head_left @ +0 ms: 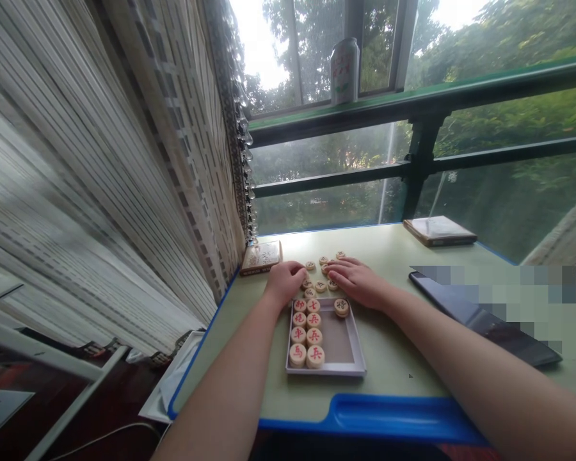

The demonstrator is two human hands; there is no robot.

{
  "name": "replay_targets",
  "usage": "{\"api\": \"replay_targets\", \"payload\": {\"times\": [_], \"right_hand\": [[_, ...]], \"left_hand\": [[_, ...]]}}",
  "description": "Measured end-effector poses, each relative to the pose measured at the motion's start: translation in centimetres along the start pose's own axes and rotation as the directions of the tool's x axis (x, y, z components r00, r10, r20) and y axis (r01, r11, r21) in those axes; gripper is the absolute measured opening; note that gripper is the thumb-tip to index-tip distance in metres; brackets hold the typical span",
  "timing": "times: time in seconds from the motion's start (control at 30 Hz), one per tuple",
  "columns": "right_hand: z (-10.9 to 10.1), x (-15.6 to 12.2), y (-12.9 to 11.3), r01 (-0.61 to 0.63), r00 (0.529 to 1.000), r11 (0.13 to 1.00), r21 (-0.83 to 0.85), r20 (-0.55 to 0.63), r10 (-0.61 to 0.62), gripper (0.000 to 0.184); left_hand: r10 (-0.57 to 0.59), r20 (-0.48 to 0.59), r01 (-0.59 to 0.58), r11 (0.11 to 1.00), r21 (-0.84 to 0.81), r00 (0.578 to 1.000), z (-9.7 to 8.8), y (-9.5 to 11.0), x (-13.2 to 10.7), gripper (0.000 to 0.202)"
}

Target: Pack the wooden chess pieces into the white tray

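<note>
A shallow grey tray (350,349) lies on the pale green table (393,358), with several round wooden chess pieces (307,336) bearing red characters in two columns at its left and one piece (342,307) at its top right. Loose pieces (320,285) lie scattered just beyond the tray. My left hand (285,282) rests curled among them, fingers closed on something I cannot make out. My right hand (358,280) lies flat, fingers stretched over the loose pieces.
A box lid (262,257) with printed characters sits at the table's far left corner by the curtain. A flat book (439,230) lies at the far edge, a dark tablet (484,320) at the right. A can (344,70) stands on the window ledge.
</note>
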State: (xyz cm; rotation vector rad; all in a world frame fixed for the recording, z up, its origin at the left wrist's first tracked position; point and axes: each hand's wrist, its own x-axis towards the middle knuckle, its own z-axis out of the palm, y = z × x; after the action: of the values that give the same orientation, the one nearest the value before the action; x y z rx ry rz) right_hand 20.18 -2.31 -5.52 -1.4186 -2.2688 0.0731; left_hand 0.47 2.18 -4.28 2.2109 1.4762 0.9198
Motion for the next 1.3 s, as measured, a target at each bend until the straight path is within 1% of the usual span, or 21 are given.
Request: {"api": "replay_targets", "payload": {"times": [0.1,0.2,0.3,0.4,0.47,0.53,0.63,0.77,0.9,1.03,1.17,1.3], "right_hand": [[-0.4,-0.1,-0.1,-0.004,0.999,1.0,-0.017,-0.035,0.003,0.043],[-0.5,-0.1,0.1,-0.061,0.996,0.997,-0.054,-0.075,0.057,0.04],[-0.6,-0.1,0.2,-0.098,0.99,0.991,-0.093,-0.112,0.087,0.038],[-0.7,-0.2,0.3,-0.104,0.987,0.99,-0.099,-0.13,0.09,0.036],[-0.7,-0.3,0.3,-0.083,0.991,0.993,-0.088,-0.108,0.073,0.033],[-0.8,-0.4,0.3,-0.069,0.995,0.994,-0.087,-0.077,0.063,0.032],[-0.7,-0.5,0.3,-0.097,0.994,0.988,-0.119,-0.063,0.09,0.034],[-0.5,-0.5,0.3,-0.17,0.985,0.972,-0.164,-0.054,0.163,0.039],[-0.3,-0.6,0.5,-0.214,0.977,0.96,-0.179,-0.053,0.208,0.043],[-0.2,-0.7,1.4,-0.224,0.973,0.962,-0.158,-0.087,0.212,0.041],[-0.5,-0.5,2.5,-0.211,0.974,0.972,-0.103,-0.108,0.2,0.035],[-0.8,-0.4,2.8,-0.291,0.948,0.954,-0.068,-0.154,0.278,0.032]], "left_hand": [[-0.108,0.006,0.107,0.977,-0.185,0.994,0.2,-0.6,0.5,0.023],[-0.151,0.03,0.153,0.943,-0.294,0.988,0.4,-1.0,0.6,0.024],[-0.133,0.04,0.139,0.948,-0.288,0.99,0.4,-0.9,0.4,0.024],[-0.121,0.049,0.13,0.954,-0.269,0.991,0.5,-0.5,0.1,0.025],[-0.11,0.076,0.129,0.939,-0.319,0.991,0.5,0.0,-0.1,0.027],[-0.088,0.12,0.13,0.904,-0.406,0.989,0.4,0.5,-0.3,0.028],[-0.063,0.17,0.141,0.858,-0.494,0.983,0.3,1.1,-0.5,0.029],[-0.057,0.19,0.147,0.853,-0.501,0.98,0.3,1.2,-0.5,0.03],[-0.057,0.202,0.146,0.875,-0.461,0.978,0.5,1.0,-0.5,0.03],[-0.053,0.211,0.135,0.909,-0.393,0.976,0.5,0.8,-0.6,0.029],[-0.052,0.207,0.128,0.92,-0.37,0.977,0.4,0.8,-0.6,0.03],[-0.052,0.224,0.131,0.925,-0.357,0.973,0.4,0.7,-0.5,0.031]]}}
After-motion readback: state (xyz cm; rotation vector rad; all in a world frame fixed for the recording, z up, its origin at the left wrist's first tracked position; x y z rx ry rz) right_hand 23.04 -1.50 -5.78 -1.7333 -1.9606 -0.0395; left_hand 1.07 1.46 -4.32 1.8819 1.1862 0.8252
